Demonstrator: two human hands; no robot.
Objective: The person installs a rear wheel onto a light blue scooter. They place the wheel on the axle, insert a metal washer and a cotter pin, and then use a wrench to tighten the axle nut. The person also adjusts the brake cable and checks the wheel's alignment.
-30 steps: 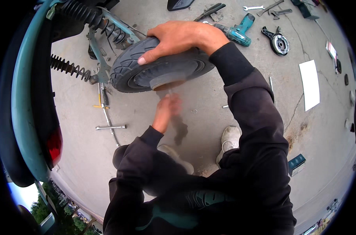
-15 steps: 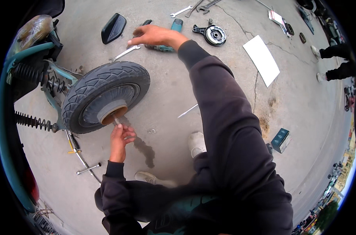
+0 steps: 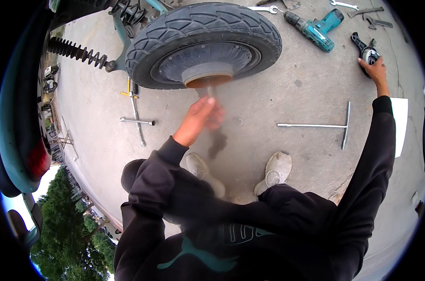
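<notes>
A black-tyred scooter wheel [image 3: 156, 47] with a rusty hub rim [image 3: 208, 70] stands near rear shock absorbers [image 3: 81, 52] of a teal scooter [image 3: 13, 131]. My left hand [image 3: 202, 117], blurred, has its fingertips closed on the axle [image 3: 209, 88] poking down from the hub. My right hand [image 3: 376, 71], at the right, grips a black brake plate assembly [image 3: 361, 43] lying on the concrete; its fingers partly cover it.
A teal drill [image 3: 320, 35], wrenches [image 3: 343, 3], pry tools [image 3: 378, 22], T-wrenches [image 3: 311, 125], socket wrenches [image 3: 137, 122] and a white sheet [image 3: 399, 129] lie on the concrete floor [image 3: 306, 79]. My shoes [image 3: 275, 168] show below the wheel.
My right hand has left the tyre, moved rightward and reached the brake plate assembly, closing on it. My left hand stays at the axle. The view has swung.
</notes>
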